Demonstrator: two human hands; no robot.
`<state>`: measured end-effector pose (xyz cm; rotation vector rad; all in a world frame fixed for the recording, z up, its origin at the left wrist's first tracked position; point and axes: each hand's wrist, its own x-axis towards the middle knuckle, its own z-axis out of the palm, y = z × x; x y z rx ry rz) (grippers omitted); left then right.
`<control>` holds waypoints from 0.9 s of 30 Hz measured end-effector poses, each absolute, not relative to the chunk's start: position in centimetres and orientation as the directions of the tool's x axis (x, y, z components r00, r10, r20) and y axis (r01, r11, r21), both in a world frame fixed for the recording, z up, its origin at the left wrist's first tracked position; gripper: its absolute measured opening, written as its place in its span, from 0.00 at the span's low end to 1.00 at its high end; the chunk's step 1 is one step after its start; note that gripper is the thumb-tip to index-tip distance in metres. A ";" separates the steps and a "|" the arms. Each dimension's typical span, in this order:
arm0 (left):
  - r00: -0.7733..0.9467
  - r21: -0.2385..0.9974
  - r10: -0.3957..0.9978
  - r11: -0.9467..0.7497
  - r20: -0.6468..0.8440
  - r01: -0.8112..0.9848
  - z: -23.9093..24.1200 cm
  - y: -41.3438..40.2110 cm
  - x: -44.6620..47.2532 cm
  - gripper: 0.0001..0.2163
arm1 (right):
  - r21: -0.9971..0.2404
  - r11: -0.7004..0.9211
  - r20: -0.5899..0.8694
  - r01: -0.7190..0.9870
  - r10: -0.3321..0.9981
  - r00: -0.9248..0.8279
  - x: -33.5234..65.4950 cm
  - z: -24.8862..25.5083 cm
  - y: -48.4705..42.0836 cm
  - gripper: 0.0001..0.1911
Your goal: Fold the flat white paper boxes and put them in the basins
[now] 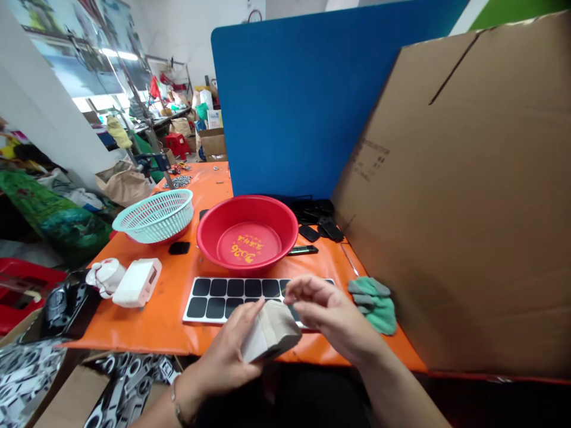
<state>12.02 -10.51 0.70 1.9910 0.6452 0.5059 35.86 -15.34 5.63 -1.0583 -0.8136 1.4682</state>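
My left hand point(227, 353) is wrapped round a grey-beige block-shaped part point(271, 336), held over the near edge of the orange table point(160, 315). My right hand point(323, 315) hovers just above that part, its fingers pinched together at the tips; what they hold, if anything, is too small to make out. Right behind both hands lies a white sheet of black square pads point(223, 295). An empty red basin point(247, 230) with yellow print stands behind the sheet.
A mint-green basket point(154, 215) sits on a red dish at the left. Beside it lie a white-pink device point(136, 282), one loose black pad point(179, 248), and green gloves point(375, 303) at the right. A blue partition point(303, 101) and cardboard sheet point(468, 196) wall the back and right.
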 end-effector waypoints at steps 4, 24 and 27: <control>0.584 0.971 0.805 -0.213 0.109 0.112 1.4 -10.1 11.6 0.39 | -0.685 -0.063 -0.299 -0.726 0.933 0.201 37.2 3.3 -14.0 0.22; 0.391 0.747 0.860 0.490 -0.329 -0.449 2.4 -10.2 16.4 0.36 | -0.672 -0.464 -0.162 0.577 0.853 0.496 41.2 -3.7 -17.3 0.30; 0.427 0.757 0.851 0.489 -0.305 -0.434 0.9 -11.1 17.8 0.38 | -0.960 -0.279 -0.266 0.008 0.922 0.282 35.4 -2.5 -17.0 0.36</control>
